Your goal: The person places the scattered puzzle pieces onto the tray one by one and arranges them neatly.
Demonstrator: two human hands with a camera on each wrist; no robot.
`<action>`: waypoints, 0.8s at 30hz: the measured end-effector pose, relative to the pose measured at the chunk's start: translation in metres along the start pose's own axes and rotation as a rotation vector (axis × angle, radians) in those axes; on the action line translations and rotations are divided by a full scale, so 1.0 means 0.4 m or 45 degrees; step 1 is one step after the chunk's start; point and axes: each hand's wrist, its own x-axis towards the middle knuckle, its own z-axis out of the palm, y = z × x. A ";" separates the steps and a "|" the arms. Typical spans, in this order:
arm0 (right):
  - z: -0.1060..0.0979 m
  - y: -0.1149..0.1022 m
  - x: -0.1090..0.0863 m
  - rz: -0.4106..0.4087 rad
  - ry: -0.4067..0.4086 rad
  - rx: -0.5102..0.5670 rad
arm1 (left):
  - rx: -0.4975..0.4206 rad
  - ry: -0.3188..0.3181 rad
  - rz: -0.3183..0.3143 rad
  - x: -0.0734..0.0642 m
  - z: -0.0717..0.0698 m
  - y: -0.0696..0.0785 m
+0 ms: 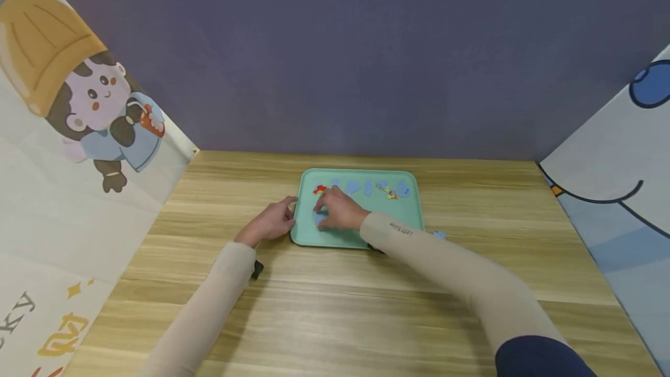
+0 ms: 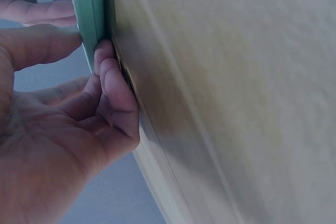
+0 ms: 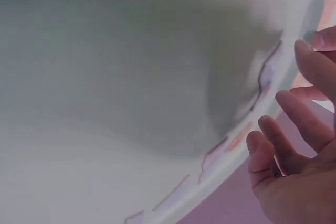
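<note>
A mint-green tray (image 1: 392, 213) lies on the table with thin, light-blue puzzle pieces (image 1: 353, 187) along its far side. My left hand (image 1: 271, 221) is at the tray's left edge; in the left wrist view its thumb (image 2: 47, 45) touches the rim and the other fingers curl against the edge by the tabletop. Over the left part of the tray is my right hand (image 1: 341, 209), fingers loosely bent and apart, holding nothing in the right wrist view. Just under its fingertips is a blue piece (image 1: 319, 219), partly hidden by the hand. A red-patterned piece (image 1: 320, 189) lies beyond it.
Pieces with yellow markings (image 1: 389, 192) lie at the tray's far right. Outside the tray's right edge, a small blue piece (image 1: 439, 235) shows beside my right sleeve. A dark wall panel (image 1: 366, 63) rises behind the wooden table (image 1: 324, 301), with printed panels on both sides.
</note>
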 end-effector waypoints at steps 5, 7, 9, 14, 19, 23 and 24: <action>-0.026 0.004 -0.015 -0.043 0.027 0.016 | 0.006 0.011 0.005 -0.001 0.001 0.000; -0.038 0.009 -0.025 -0.036 0.035 0.040 | 0.002 0.016 0.017 -0.001 0.002 0.001; -0.051 0.017 -0.038 -0.013 0.035 0.074 | 0.002 0.020 0.018 -0.001 0.002 0.003; -0.079 0.045 -0.080 0.038 0.049 0.136 | 0.015 0.020 -0.004 0.000 0.004 0.005; -0.097 0.083 -0.135 0.070 0.106 0.171 | 0.007 0.020 -0.001 0.002 0.007 0.005; -0.106 0.117 -0.181 0.106 0.153 0.193 | -0.002 0.025 0.013 0.003 0.008 0.002; -0.109 0.126 -0.191 0.105 0.167 0.191 | -0.001 0.027 0.016 0.003 0.007 0.001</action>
